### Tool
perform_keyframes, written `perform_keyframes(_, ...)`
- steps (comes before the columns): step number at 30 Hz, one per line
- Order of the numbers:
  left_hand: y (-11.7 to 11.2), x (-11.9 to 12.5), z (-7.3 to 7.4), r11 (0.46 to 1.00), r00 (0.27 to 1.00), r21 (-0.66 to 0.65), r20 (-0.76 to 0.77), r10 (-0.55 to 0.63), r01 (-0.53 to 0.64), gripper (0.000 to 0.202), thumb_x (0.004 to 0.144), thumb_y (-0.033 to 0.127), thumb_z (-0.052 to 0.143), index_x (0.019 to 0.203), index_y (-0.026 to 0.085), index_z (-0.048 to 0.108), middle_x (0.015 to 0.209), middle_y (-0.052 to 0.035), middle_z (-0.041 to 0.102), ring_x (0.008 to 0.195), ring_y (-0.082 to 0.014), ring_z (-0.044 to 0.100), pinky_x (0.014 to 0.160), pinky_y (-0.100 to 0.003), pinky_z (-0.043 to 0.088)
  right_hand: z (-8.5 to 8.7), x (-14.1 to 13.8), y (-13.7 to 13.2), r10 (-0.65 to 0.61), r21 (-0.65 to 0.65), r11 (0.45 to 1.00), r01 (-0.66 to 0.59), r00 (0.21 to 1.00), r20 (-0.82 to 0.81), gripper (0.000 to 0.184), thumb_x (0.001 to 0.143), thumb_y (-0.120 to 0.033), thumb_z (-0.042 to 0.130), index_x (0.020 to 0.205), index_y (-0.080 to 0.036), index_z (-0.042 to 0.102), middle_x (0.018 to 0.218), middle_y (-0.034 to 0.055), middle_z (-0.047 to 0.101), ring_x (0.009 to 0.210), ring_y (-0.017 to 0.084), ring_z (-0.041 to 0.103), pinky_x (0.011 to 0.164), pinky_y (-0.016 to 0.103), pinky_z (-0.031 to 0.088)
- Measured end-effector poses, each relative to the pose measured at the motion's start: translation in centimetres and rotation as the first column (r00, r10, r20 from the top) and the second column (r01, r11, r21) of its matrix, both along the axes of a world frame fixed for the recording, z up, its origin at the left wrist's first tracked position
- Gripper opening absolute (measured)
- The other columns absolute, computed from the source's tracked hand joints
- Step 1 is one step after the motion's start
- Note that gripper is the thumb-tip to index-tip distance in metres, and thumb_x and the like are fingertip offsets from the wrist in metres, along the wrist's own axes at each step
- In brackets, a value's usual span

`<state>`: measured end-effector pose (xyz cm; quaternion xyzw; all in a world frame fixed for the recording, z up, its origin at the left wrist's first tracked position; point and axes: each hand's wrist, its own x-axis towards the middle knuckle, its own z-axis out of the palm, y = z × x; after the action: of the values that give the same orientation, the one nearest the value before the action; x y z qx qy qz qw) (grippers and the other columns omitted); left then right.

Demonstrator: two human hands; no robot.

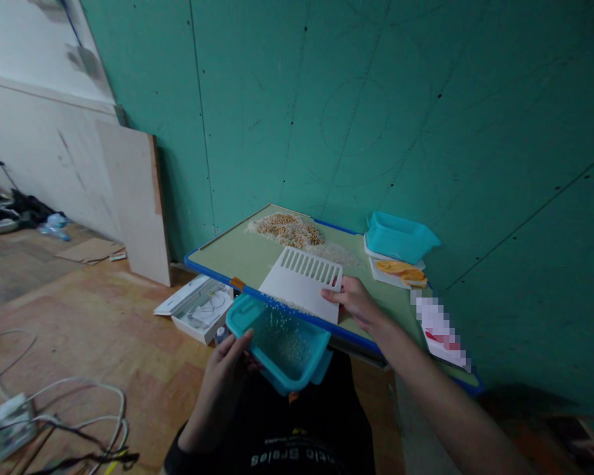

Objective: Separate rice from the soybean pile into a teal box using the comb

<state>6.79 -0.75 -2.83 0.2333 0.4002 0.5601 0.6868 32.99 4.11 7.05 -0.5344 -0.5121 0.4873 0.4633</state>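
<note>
My left hand [232, 356] grips the rim of a teal plastic container [304, 379], held just below the table's front edge. Pale grains like rice fall into it and cover its bottom. My right hand [354, 300] is closed on the right side of a white slotted scraper board [301, 284], which lies tilted on the tabletop with its plain edge at the blue border. Loose grains line that edge. Behind the board, a heap of yellow kernels mixed with pale grains [287, 229] spreads over the green table [228, 254].
A second teal container [400, 236] stands at the table's back right, with an orange-yellow cloth [400, 270] in front. A flat pixelated item [440, 330] lies on the right edge. On the floor are an open white box [202, 307], cables [79, 382] and a leaning board [136, 198].
</note>
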Motion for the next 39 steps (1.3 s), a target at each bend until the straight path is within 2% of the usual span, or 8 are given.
perform_keyframes(5, 0.0, 0.2, 0.3, 1.0, 1.0, -0.023, 0.002, 0.019, -0.019, 0.038, 0.061, 0.046, 0.091, 0.076, 0.018, 0.069, 0.053, 0.0028, 0.061, 0.047, -0.0149, 0.059, 0.047, -0.024, 0.048, 0.3, -0.4, -0.3, -0.009, -0.012, 1.0, 0.009, 1.0, -0.02, 0.045, 0.055, -0.042, 0.089, 0.087, -0.015, 0.073, 0.09, 0.0083, 0.078, 0.078, 0.022, 0.07, 0.069, 0.034, 0.054)
perform_keyframes(10, -0.1, 0.0, 0.4, 1.0, 1.0, -0.008, -0.02, 0.007, -0.007, 0.035, 0.064, 0.046, 0.089, 0.076, 0.019, 0.07, 0.054, 0.0018, 0.062, 0.048, -0.0153, 0.06, 0.049, -0.025, 0.05, 0.9, -0.3, -0.5, -0.02, -0.056, 0.998, 0.017, 0.998, -0.053, 0.045, 0.055, -0.041, 0.089, 0.087, -0.015, 0.072, 0.085, 0.0069, 0.077, 0.07, 0.02, 0.068, 0.065, 0.032, 0.054)
perform_keyframes(15, 0.1, -0.4, 0.4, 1.0, 1.0, -0.002, -0.012, -0.006, 0.006, 0.03, 0.065, 0.043, 0.088, 0.071, 0.02, 0.07, 0.052, 0.0006, 0.061, 0.048, -0.0163, 0.058, 0.047, -0.025, 0.047, 0.9, -0.3, 0.1, -0.067, -0.006, 0.998, 0.066, 0.998, -0.023, 0.042, 0.056, -0.041, 0.089, 0.084, -0.016, 0.071, 0.084, 0.0064, 0.077, 0.073, 0.021, 0.069, 0.066, 0.033, 0.055)
perform_keyframes(24, -0.4, -1.2, 0.9, 0.998, 1.0, 0.058, -0.018, -0.018, 0.019, 0.031, 0.071, 0.043, 0.086, 0.072, 0.018, 0.07, 0.062, -0.0006, 0.065, 0.055, -0.0142, 0.059, 0.053, -0.024, 0.049, -0.1, -0.9, 0.3, 0.022, 0.008, 1.0, -0.022, 0.999, -0.037, 0.045, 0.057, -0.042, 0.09, 0.089, -0.015, 0.073, 0.09, 0.008, 0.078, 0.079, 0.022, 0.07, 0.074, 0.035, 0.054)
perform_keyframes(30, -0.4, -1.3, 1.6, 0.998, 0.999, 0.057, -0.037, -0.009, 0.011, 0.034, 0.068, 0.044, 0.088, 0.071, 0.016, 0.069, 0.061, 0.0008, 0.062, 0.055, -0.0137, 0.058, 0.054, -0.025, 0.052, 0.9, -0.7, -0.7, 0.056, -0.023, 0.998, -0.057, 0.998, -0.016, 0.048, 0.056, -0.043, 0.09, 0.091, -0.014, 0.074, 0.093, 0.0091, 0.078, 0.08, 0.022, 0.071, 0.074, 0.034, 0.054)
perform_keyframes(32, -0.4, -1.3, 1.5, 0.999, 0.999, 0.046, -0.039, 0.003, -0.001, 0.037, 0.065, 0.045, 0.09, 0.066, 0.017, 0.066, 0.057, 0.0015, 0.061, 0.052, -0.0134, 0.057, 0.052, -0.025, 0.051, 1.5, 0.3, -1.0, -0.005, -0.018, 1.0, 0.005, 1.0, -0.004, 0.049, 0.057, -0.046, 0.089, 0.092, -0.015, 0.073, 0.093, 0.0094, 0.078, 0.078, 0.023, 0.071, 0.068, 0.034, 0.055)
perform_keyframes(34, -0.2, -1.3, 1.1, 0.999, 0.999, 0.034, -0.038, 0.012, -0.011, 0.038, 0.063, 0.045, 0.09, 0.066, 0.017, 0.065, 0.056, 0.0015, 0.062, 0.049, -0.0134, 0.058, 0.049, -0.024, 0.05, 2.0, 2.1, -1.2, -0.131, 0.016, 0.991, 0.131, 0.991, 0.021, 0.052, 0.056, -0.05, 0.089, 0.091, -0.016, 0.073, 0.091, 0.0101, 0.078, 0.074, 0.025, 0.071, 0.062, 0.034, 0.055)
perform_keyframes(39, 0.2, -1.4, -0.2, 1.0, 1.0, 0.02, -0.015, 0.011, -0.011, 0.036, 0.066, 0.046, 0.089, 0.072, 0.018, 0.067, 0.054, 0.0021, 0.061, 0.048, -0.0147, 0.06, 0.049, -0.024, 0.049, 1.4, 7.7, -1.7, -0.442, 0.176, 0.892, 0.415, 0.882, 0.162, 0.053, 0.052, -0.052, 0.088, 0.088, -0.016, 0.072, 0.093, 0.0126, 0.079, 0.08, 0.03, 0.073, 0.063, 0.038, 0.057)
